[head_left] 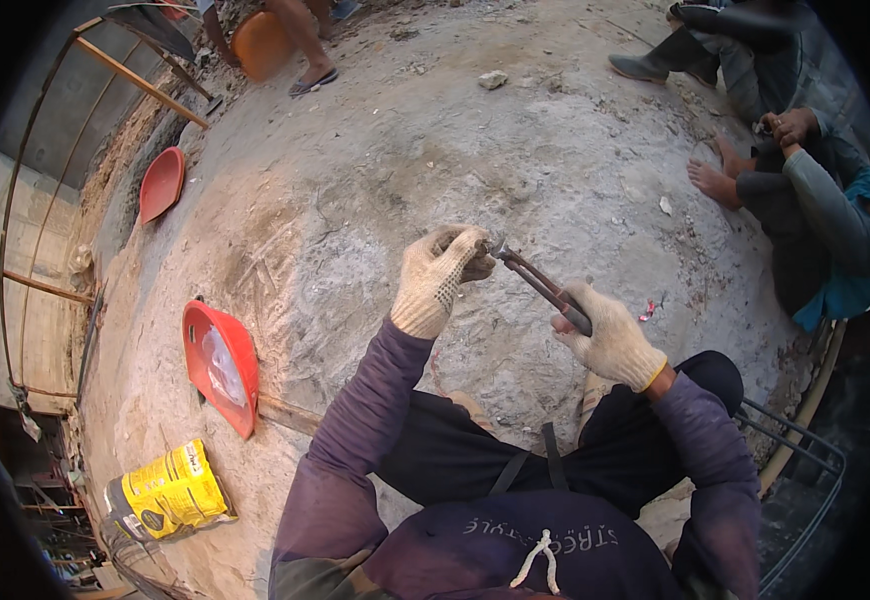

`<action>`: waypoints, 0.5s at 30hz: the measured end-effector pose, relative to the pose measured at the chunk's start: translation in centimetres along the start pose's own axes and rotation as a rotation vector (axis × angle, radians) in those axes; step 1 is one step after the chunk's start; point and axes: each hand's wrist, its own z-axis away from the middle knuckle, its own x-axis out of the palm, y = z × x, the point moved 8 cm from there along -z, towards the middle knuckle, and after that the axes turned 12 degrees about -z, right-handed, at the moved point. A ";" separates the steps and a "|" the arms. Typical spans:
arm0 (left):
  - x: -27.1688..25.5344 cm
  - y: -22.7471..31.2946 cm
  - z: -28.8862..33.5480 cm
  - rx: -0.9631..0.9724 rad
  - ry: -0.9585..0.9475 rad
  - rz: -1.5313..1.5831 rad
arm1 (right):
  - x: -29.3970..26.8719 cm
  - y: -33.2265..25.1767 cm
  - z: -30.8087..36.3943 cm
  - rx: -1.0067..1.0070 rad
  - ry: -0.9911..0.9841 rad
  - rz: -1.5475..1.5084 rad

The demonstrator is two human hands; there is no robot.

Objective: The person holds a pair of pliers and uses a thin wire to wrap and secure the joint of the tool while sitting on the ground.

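I sit low over rough grey ground with both arms reaching forward in knitted work gloves. My right hand (610, 338) is wrapped round the reddish-brown handles of a pair of pincers (543, 284), whose metal head points up and left. Right beside that head, my left hand (431, 285) has thumb and fingers pinched together. What it holds, if anything, is too small and too covered by the glove to name. The pincers' jaws meet the left fingertips, so I cannot tell whether they grip anything.
Left of me lie a red scoop-shaped pan (245, 350) with clear plastic in it and a yellow bag (177, 490). Another red pan (162, 185) lies farther off. People sit at the right; another stands by an orange container (267, 48). Bent metal rods (805, 440) are close at right.
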 end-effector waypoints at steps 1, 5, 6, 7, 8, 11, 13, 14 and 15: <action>0.1 -1.1 -0.5 -0.033 -0.083 0.113 | 0.2 -0.1 0.0 0.013 -0.024 -0.013; 0.8 -1.9 -0.6 -0.082 -0.130 0.184 | 0.3 0.0 0.0 -0.004 0.001 -0.031; 0.8 -1.8 -0.6 -0.069 -0.119 0.198 | 0.3 0.1 -0.1 -0.004 0.000 -0.026; 0.7 -1.7 -0.6 -0.055 -0.109 0.213 | 0.3 0.1 -0.1 -0.005 0.000 -0.021; 0.4 -1.6 -0.7 -0.037 -0.099 0.236 | 0.2 0.4 0.0 0.020 0.009 -0.027; -0.7 -1.3 -1.0 0.018 -0.074 0.305 | 0.2 1.0 0.1 0.098 0.004 -0.089; -0.7 -1.1 -0.9 0.020 -0.082 0.321 | 0.4 1.6 0.3 0.167 -0.026 -0.191; -0.7 -1.1 -0.8 0.020 -0.086 0.329 | 0.5 1.7 0.3 0.159 -0.040 -0.236; -0.6 -1.1 -0.9 0.021 -0.098 0.336 | 0.6 1.8 0.3 0.152 -0.050 -0.279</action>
